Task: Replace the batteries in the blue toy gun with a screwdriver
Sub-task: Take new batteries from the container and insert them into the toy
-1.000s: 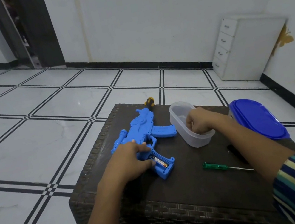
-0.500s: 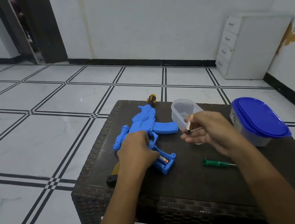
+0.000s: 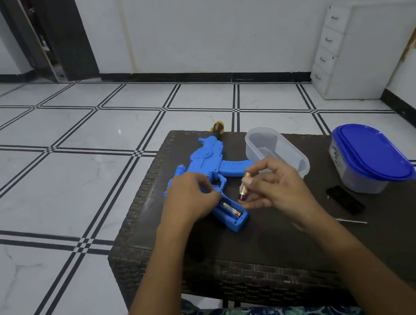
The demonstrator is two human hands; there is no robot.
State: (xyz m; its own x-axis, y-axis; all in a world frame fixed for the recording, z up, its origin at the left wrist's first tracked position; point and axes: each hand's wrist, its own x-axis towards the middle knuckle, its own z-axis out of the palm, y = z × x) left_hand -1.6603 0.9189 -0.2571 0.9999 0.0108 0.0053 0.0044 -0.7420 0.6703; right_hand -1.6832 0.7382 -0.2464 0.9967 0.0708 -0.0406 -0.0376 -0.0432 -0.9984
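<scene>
Dark woven wicker table carries the blue plastic toy gun, lying flat. Your left hand curls over its grip; your right hand pinches a small cylindrical battery just beside the open handle compartment.

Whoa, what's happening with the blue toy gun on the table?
Someone is putting batteries into it. The left hand holds the blue toy gun steady on the dark table. The battery slot in its handle is open, with one battery already lying inside. The right hand pinches a second battery right by that slot, not yet in. The screwdriver lies on the table by the right arm, untouched.
</scene>
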